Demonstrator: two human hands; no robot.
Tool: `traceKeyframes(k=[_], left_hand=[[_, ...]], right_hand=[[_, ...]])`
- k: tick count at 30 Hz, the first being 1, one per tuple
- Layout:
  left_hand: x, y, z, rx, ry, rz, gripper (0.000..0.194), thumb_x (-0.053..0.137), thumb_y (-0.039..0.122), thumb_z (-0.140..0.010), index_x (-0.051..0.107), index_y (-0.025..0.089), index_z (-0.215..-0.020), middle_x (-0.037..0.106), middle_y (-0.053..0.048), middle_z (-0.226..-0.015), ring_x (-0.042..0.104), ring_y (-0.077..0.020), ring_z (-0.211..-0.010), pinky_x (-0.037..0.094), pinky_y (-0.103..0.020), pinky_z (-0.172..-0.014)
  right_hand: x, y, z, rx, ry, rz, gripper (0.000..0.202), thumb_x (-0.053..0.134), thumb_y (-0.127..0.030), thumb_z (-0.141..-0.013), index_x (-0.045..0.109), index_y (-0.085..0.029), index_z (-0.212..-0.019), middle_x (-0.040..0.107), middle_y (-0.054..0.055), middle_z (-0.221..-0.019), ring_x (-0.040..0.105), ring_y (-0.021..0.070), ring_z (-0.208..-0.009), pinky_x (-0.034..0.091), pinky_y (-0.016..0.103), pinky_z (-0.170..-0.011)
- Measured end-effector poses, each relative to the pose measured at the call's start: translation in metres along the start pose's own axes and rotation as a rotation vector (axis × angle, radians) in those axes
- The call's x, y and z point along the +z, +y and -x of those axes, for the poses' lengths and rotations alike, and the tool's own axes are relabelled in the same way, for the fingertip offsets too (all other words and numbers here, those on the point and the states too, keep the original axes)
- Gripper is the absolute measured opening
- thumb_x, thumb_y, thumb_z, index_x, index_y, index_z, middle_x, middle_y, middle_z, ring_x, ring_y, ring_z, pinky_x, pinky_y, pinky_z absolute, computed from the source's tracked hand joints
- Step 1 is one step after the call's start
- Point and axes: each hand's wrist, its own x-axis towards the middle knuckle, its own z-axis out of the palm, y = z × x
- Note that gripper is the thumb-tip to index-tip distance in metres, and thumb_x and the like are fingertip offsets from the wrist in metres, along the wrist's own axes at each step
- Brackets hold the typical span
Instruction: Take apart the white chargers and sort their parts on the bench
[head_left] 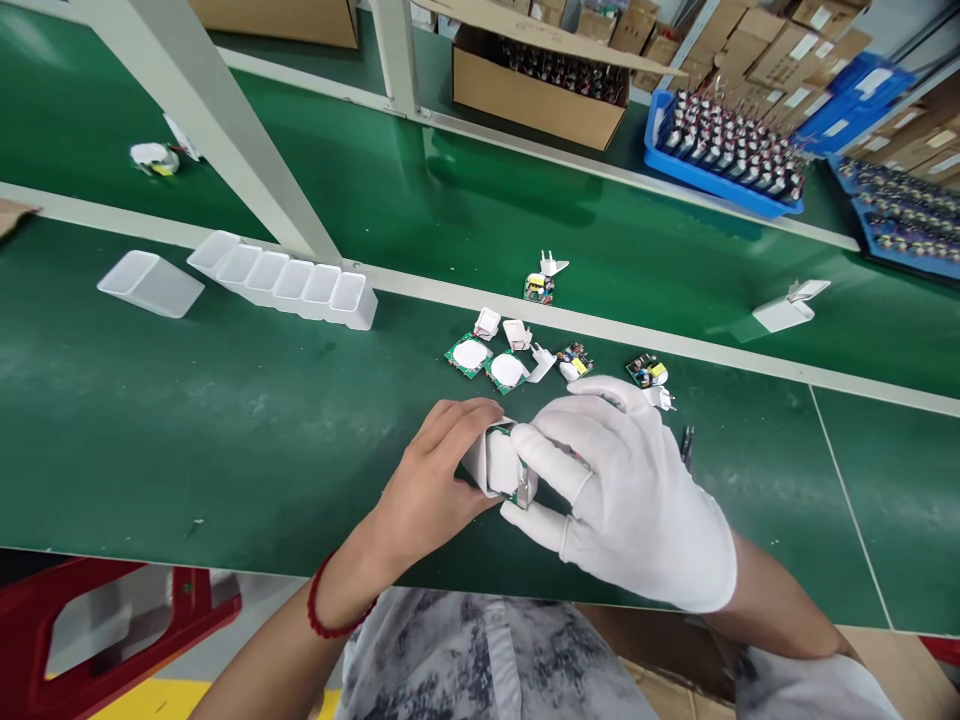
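Note:
My bare left hand [431, 485] is wrapped round a white plastic housing [475, 462] held just above the green bench near its front edge. A circuit board with a white pad [502, 464] sits partly in the housing's open end. My right hand [637, 490], in a white glove, pinches the board's near end between thumb and fingers; the fingertips partly hide it. Beyond my hands lie two green boards with round white pads [470, 354], white plug pieces [541, 362], and small component boards [574, 361]. Dark tweezers [687, 446] lie beside the glove.
White empty housings [300, 285] stand in a row at the left, with a single one [150, 284] beside them. A metal post [217, 120] rises at left. Another housing [784, 313] sits at right. Behind are a cardboard box [536, 100] and a blue tray [720, 188] of parts.

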Motion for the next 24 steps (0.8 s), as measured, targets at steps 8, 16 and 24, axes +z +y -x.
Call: traceKeyframes(k=[8, 16, 24], left_hand=[[0.003, 0.002, -0.003, -0.029, 0.035, 0.029, 0.042, 0.072, 0.019, -0.079, 0.053, 0.021, -0.117, 0.065, -0.009, -0.112, 0.064, -0.0228, -0.1, 0.056, -0.035, -0.086], [0.03, 0.01, 0.005, -0.107, 0.152, 0.173, 0.054, 0.079, 0.03, -0.075, 0.05, 0.021, -0.12, 0.06, -0.011, -0.116, 0.063, -0.024, -0.107, 0.054, -0.036, -0.093], [0.019, 0.011, 0.016, -0.484, -0.323, 0.721, 0.058, 0.058, 0.04, -0.092, 0.042, 0.029, -0.147, 0.049, -0.009, -0.142, 0.053, -0.025, -0.127, 0.047, -0.036, -0.107]], right_hand=[[0.0, 0.0, 0.002, 0.002, -0.003, -0.024, 0.036, 0.067, -0.042, -0.084, 0.064, -0.016, -0.109, 0.061, 0.008, -0.093, 0.058, 0.0262, -0.091, 0.04, 0.052, -0.099], [0.054, -0.013, 0.058, 0.575, -0.026, -0.984, 0.059, 0.051, -0.056, -0.094, 0.046, -0.02, -0.14, 0.059, 0.014, -0.124, 0.058, 0.0281, -0.116, 0.048, 0.047, -0.101], [0.085, -0.01, 0.065, 0.727, -0.023, -1.526, 0.06, 0.064, -0.053, -0.087, 0.053, -0.017, -0.133, 0.065, 0.004, -0.083, 0.063, 0.0193, -0.074, 0.056, 0.037, -0.075]])
